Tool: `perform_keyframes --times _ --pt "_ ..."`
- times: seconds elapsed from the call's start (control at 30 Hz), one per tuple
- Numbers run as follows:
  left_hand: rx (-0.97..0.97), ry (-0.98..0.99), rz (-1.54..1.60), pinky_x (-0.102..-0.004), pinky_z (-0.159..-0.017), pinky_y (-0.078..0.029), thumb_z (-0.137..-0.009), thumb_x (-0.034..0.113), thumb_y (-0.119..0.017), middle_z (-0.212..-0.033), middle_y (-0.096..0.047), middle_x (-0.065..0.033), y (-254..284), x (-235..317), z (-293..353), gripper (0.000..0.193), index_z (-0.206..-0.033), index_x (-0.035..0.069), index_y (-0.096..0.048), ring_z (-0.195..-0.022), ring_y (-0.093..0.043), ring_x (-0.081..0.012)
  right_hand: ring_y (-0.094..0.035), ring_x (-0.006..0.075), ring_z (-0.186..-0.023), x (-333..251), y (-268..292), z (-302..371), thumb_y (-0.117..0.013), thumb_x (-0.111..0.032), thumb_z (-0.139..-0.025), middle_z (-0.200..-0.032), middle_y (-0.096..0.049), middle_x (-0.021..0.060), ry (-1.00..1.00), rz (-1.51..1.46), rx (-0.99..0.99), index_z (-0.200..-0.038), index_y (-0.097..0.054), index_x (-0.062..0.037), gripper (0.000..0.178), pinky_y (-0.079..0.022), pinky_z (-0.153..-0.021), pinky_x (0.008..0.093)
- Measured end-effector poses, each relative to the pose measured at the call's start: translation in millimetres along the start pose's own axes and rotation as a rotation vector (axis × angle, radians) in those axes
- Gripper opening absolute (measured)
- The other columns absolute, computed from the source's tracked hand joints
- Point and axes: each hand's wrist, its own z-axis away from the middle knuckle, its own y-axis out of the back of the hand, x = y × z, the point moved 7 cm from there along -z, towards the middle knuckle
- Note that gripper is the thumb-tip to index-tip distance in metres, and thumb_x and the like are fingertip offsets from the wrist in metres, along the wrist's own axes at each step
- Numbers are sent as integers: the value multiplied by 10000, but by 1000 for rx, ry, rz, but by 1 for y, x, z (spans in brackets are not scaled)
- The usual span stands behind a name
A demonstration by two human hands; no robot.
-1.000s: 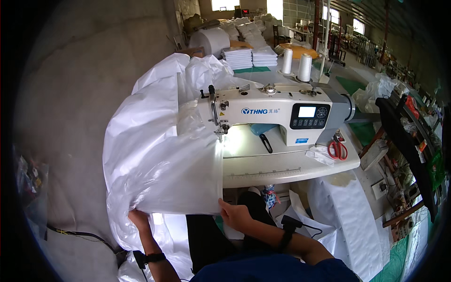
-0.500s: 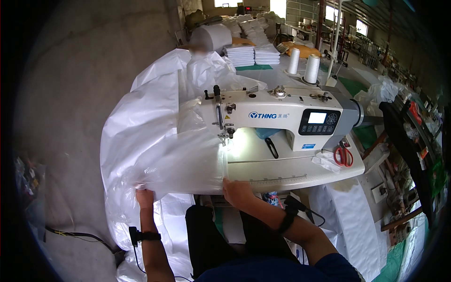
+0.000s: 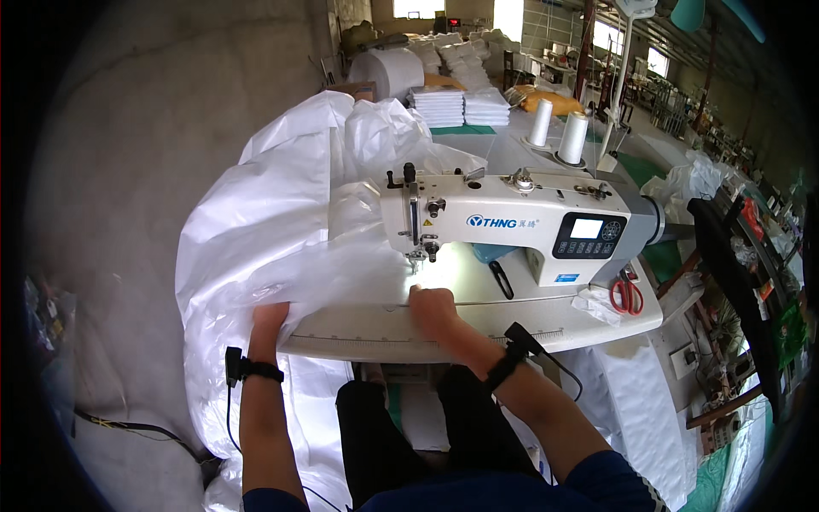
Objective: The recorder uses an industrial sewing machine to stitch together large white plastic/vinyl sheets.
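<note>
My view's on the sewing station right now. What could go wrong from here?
Right hand: it is just in front of the lit presser foot, so fingers could be caught if the machine runs.

White sheeting: its bulk is bunched to the left and drapes below the machine bed, so its weight might drag the edge out of line.

Left hand: loose folds surround it, and one could perhaps get tucked under.

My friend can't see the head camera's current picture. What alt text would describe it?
At a white sewing machine, a person's right hand grips the edge of shiny white sheeting near the lit needle area; the left hand is partly hidden in its folds. Red-handled scissors lie near the machine's right end, and two white thread cones stand behind.
</note>
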Motion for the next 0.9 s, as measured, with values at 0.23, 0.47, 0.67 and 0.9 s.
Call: perform_keyframes --times 0.23,0.47,0.67,0.9 --pt "-265 369 854 -405 -972 -377 -907 207 -372 -1205 -543 -171 23 13 12 356 -1164 57 -568 -1127 -509 -304 -650 269 -725 40 6 -15 -532 -298 -820 -746 -657 117 27 -167 22 -877 -607 -83 235 -493 -637 385" --pt "-194 -272 73 -428 -859 -466 -793 104 -515 -1034 -598 -152 105 243 46 277 -1055 69 -595 -995 -577 -308 -643 264 -711 45 10 0 -543 -373 -809 -745 -658 103 113 -251 190 -971 -646 -137 304 -488 -631 397" --pt "191 -665 62 -432 -986 -355 -732 110 -571 -1078 -570 -104 22 252 4 276 -1001 93 -633 -1081 -507 -277 -630 263 -749 49 20 7 -566 -381 -797 -767 -634 81 117 -232 92 -974 -643 -132 315 -488 -647 406" --pt "-71 59 479 -366 -1029 -321 -936 306 -425 -1266 -522 -114 -4 95 -16 383 -1226 78 -527 -1203 -453 -263 -626 236 -814 73 9 10 -559 -350 -825 -799 -625 69 167 -177 84 -891 -634 -108 262 -489 -676 382"
